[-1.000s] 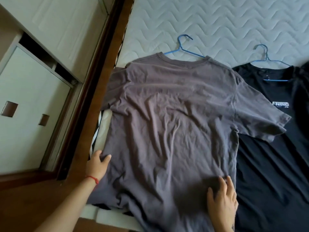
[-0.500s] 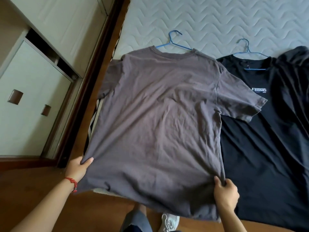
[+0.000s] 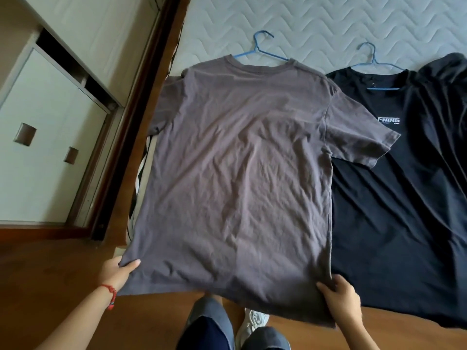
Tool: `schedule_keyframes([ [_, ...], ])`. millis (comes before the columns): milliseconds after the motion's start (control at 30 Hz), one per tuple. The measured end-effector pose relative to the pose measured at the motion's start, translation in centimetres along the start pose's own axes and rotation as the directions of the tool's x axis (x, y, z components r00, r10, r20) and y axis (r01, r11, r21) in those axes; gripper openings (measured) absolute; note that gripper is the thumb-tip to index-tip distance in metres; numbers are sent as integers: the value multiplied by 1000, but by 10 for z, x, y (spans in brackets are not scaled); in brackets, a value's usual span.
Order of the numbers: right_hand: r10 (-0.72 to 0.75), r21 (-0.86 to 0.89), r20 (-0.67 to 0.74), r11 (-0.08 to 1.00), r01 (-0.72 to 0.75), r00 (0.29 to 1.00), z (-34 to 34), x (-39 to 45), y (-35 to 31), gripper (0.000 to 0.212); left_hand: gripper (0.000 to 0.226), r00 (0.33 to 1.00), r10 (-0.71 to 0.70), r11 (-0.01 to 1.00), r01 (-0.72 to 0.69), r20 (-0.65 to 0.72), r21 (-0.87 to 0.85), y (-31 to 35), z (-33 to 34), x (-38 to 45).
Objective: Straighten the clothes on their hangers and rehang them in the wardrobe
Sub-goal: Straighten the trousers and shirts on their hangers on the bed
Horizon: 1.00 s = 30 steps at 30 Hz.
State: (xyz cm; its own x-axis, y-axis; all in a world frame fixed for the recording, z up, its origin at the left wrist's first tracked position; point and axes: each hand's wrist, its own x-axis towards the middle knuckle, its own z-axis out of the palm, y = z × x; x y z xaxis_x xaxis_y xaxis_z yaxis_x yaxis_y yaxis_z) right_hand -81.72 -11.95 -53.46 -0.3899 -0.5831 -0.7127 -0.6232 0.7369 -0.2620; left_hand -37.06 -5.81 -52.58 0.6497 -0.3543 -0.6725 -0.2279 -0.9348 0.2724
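A grey-brown T-shirt lies spread on the mattress, on a blue hanger whose hook sticks out past the collar. My left hand pinches the shirt's lower left hem corner. At the lower right corner my right hand grips the hem. The hem hangs off the mattress edge, pulled taut between both hands. Beside it on the right lies a black T-shirt with white lettering, on its own blue hanger.
The white quilted mattress fills the top. Another dark garment lies at the far right. A white wardrobe with recessed handles stands to the left, behind a dark wooden frame. My legs and a white shoe are on the wooden floor below.
My hands went from pressing flat on the shirt to gripping its two hem corners and pulling them toward me. The wrinkles have flattened and the shirt now lies smoother.
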Motion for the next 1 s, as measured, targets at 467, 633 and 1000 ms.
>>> schedule_keyframes([
  [467,-570,-279,-161,809,517,805,14,47,-152,39,45,627,772,527,-725,106,444,152,64,15],
  [633,-685,-341,-256,724,599,682,7,113,-241,45,49,495,858,403,-815,138,416,234,79,58],
  [1000,-695,-526,-230,678,513,681,16,200,-275,57,47,333,943,301,-856,2,421,446,78,172],
])
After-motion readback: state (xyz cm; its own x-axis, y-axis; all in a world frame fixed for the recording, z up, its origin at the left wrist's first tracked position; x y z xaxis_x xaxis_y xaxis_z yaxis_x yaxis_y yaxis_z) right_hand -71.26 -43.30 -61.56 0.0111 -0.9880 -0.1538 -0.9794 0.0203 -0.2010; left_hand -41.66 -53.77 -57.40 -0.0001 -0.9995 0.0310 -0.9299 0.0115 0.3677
